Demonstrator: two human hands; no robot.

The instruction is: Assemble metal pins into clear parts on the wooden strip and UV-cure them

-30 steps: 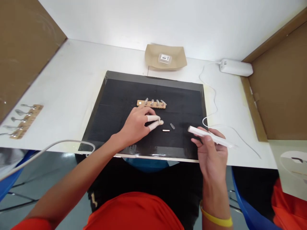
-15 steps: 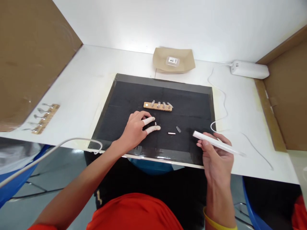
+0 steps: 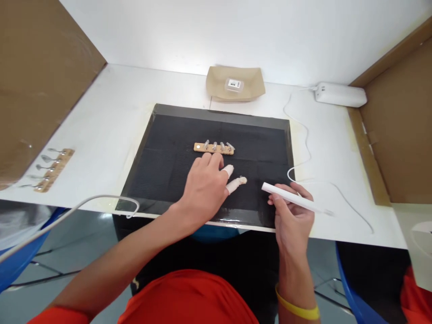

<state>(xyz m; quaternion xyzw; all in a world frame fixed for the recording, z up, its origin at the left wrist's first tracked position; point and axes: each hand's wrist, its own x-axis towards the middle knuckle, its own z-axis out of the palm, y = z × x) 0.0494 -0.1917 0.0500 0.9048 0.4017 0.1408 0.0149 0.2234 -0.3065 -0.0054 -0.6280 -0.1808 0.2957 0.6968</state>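
White finger covers sit on the thumb and forefinger of my left hand (image 3: 206, 189), which lies low over the black mat (image 3: 172, 135). Its covered thumb reaches a small clear nail tip (image 3: 241, 177), now mostly hidden, and those two fingertips stand apart. Just beyond this hand is a narrow wooden strip (image 3: 199, 147) with several clear nail tips standing along it and a white dot at its left end. My right hand (image 3: 293, 218) is closed round a white pen-shaped tool (image 3: 286, 193), held tilted above the mat's right edge with its thin end pointing right.
A brown paper tray (image 3: 249, 92) holding a small clear box (image 3: 234, 85) stands at the back. At the left lies another wooden strip (image 3: 56, 171) with metal-looking pieces. A white power block (image 3: 340, 94) and thin cable (image 3: 308, 144) are on the right; a thicker cable (image 3: 84, 202) crosses the left front.
My left hand has moved right over the mat, covering the small metal-like pieces and most of the loose nail tip. My right hand still holds the white tool. The whole view has shifted slightly.
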